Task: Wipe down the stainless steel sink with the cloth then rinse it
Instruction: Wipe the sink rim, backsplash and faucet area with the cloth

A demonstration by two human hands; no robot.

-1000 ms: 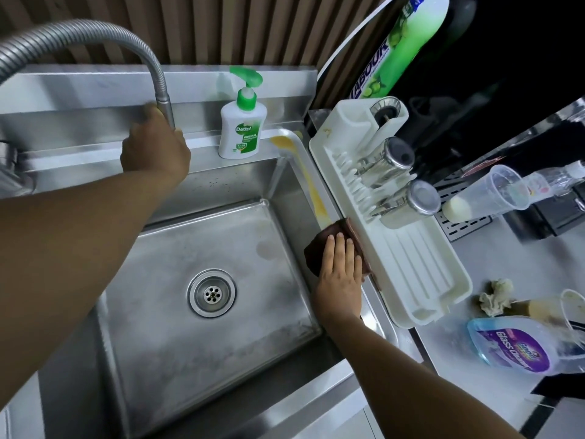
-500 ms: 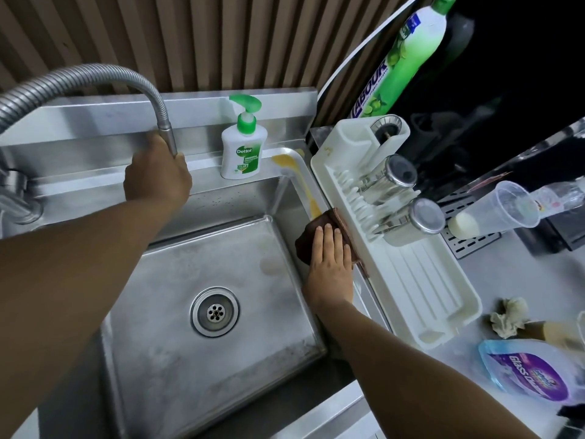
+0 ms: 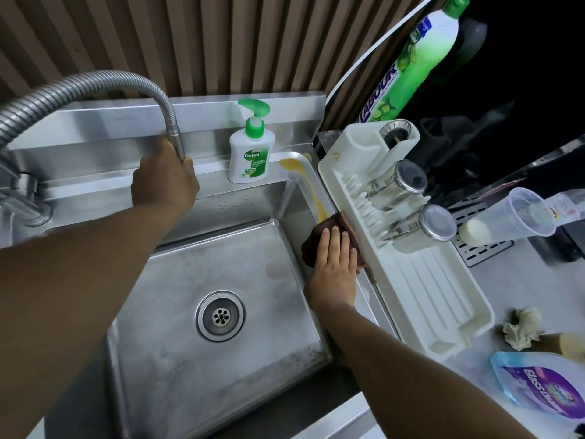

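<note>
right of centre, the right hand (image 3: pixel 335 264) is pressing flat, fingers straight, on the brown cloth (image 3: pixel 310 248), which is lying on the right rim of the sink (image 3: pixel 190 359) beside the white drying rack (image 3: pixel 427 296). upper left, the left hand (image 3: pixel 164 182) is gripping the faucet hose (image 3: pixel 95 80) near its nozzle.

You have one camera, and it sits on your head. It looks forward and down into the sink (image 3: pixel 177 359) from close above. The view is wide. It takes in the striped wall (image 3: pixel 221 42) at the top and the table (image 3: pixel 538 286) on your right.
</note>
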